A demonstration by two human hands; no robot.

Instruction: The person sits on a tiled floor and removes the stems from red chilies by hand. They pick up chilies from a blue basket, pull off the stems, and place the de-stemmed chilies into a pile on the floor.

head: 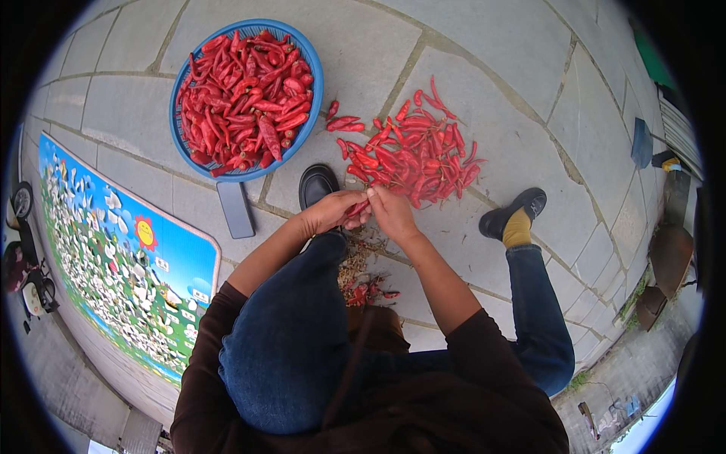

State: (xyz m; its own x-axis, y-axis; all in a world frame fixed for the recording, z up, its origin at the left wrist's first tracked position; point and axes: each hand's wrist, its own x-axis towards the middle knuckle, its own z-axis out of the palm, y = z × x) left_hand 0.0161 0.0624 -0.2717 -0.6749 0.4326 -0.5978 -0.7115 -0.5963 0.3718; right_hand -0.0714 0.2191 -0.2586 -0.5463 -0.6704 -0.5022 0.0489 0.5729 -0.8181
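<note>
My left hand (334,209) is closed around a red chili pepper (357,207), part of which shows between the fingers. The thumb and fingers of my right hand (392,214) meet at the same chili's end, where its stem is hidden. Just beyond both hands, a loose pile of red chilies (422,150) lies on the stone paving, many with stems. To the upper left stands a round blue plastic basket (319,74), filled with red chilies (244,102). Below my hands, stem scraps (353,258) and some darker chili pieces (363,292) litter the ground.
A smartphone (236,210) lies face up near the basket. At left, a printed mat (144,193) carries many whitish pieces spread over it. My black shoes (317,184) flank the work area. A blue dustpan-like object (641,143) stands at far right; a motorbike (37,284) is at far left.
</note>
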